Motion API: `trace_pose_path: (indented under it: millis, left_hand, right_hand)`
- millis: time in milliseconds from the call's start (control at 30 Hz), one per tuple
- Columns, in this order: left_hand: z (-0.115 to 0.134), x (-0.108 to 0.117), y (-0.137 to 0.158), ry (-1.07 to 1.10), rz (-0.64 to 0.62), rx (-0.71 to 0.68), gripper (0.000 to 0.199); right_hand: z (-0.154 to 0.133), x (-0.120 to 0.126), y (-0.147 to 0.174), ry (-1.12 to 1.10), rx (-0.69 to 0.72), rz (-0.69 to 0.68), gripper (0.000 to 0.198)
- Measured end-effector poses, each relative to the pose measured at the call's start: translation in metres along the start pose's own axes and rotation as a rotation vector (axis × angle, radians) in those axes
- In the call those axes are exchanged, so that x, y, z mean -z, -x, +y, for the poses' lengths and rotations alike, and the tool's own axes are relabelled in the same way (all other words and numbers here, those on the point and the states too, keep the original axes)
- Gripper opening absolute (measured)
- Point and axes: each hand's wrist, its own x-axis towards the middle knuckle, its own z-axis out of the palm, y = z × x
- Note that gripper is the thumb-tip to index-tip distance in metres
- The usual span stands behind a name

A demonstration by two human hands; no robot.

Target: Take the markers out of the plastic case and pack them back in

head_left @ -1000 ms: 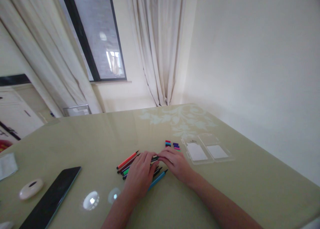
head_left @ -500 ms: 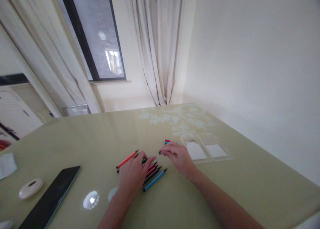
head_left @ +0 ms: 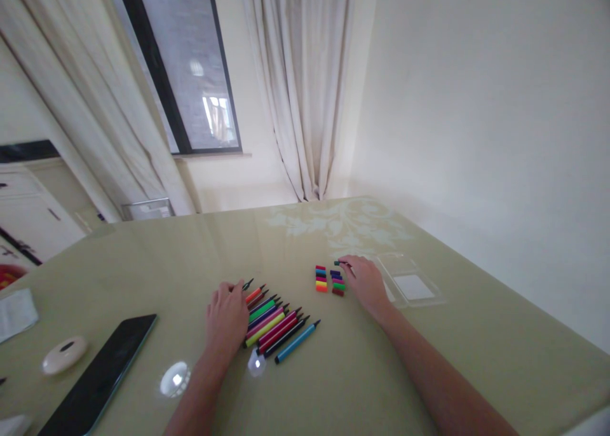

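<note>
My left hand (head_left: pixel 229 315) is closed at the far left end of a row of uncapped felt-tip pens (head_left: pixel 274 321). A dark-tipped felt-tip pen (head_left: pixel 248 285) pokes out from its fingers, most of the barrel hidden. The row runs from orange through green, purple, yellow and red to a blue pen (head_left: pixel 298 342) at the near right. My right hand (head_left: pixel 363 282) pinches a small dark green pen cap (head_left: pixel 338 263) just above two short columns of coloured caps. The left column (head_left: pixel 321 279) has red, blue and yellow ones; the right column (head_left: pixel 338 283) includes green and dark red.
An opened clear plastic case (head_left: pixel 441 301) with a white card (head_left: pixel 412 287) lies behind my right hand. On the left are a black tablet-like slab (head_left: pixel 102 372), a pale oval object (head_left: pixel 65 354) and a white tissue (head_left: pixel 18 315). A wall borders the table on the right.
My right hand has moved right and away with the green cap, to the cap columns. My left hand has shifted left with a pen, uncovering the row of pens.
</note>
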Motion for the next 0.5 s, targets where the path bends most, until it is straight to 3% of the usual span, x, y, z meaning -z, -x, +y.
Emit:
trace_pose_path:
  millis: [167, 500]
  left_hand:
    - [-0.003, -0.005, -0.004, 0.077, 0.012, -0.007, 0.042]
    - [0.009, 0.001, 0.001, 0.062, 0.023, -0.094, 0.041]
  right_hand:
    - [-0.008, 0.005, -0.001, 0.166, -0.013, -0.077, 0.028]
    - [-0.014, -0.001, -0.002, 0.282, 0.012, -0.156, 0.024]
